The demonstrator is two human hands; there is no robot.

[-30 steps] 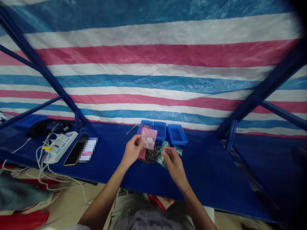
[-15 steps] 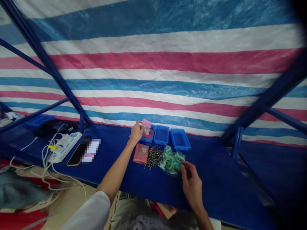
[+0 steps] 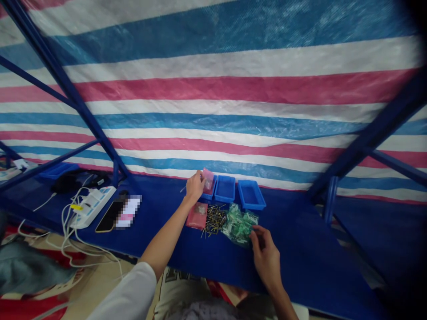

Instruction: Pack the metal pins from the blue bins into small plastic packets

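Observation:
My left hand [image 3: 195, 186] pinches a small pink plastic bag [image 3: 208, 179] by its left side, over the leftmost blue tray [image 3: 207, 196]. The bag hides much of that tray. Just below lies a stack of pink bags [image 3: 196, 217] with something pale on top. Beside it is a loose pile of dark and brass-coloured screws or pins [image 3: 214, 220]; their exact kind is too small to tell. My right hand [image 3: 266, 253] is curled at the right edge of a heap of green plastic bags [image 3: 238, 224], thumb and forefinger closed on the edge of one.
Two more blue trays, a middle one [image 3: 224, 189] and a right one [image 3: 251, 194], stand at the back of the blue table [image 3: 300, 249]. Leftward lie a phone [image 3: 110, 215] and a white power strip [image 3: 96, 206] with tangled cables. Blue metal posts and a striped tarp bound the table.
My left hand has shifted slightly right and down with the pink bag, nearer the leftmost tray. My right hand stays at the green bags. The camera view has tilted a little.

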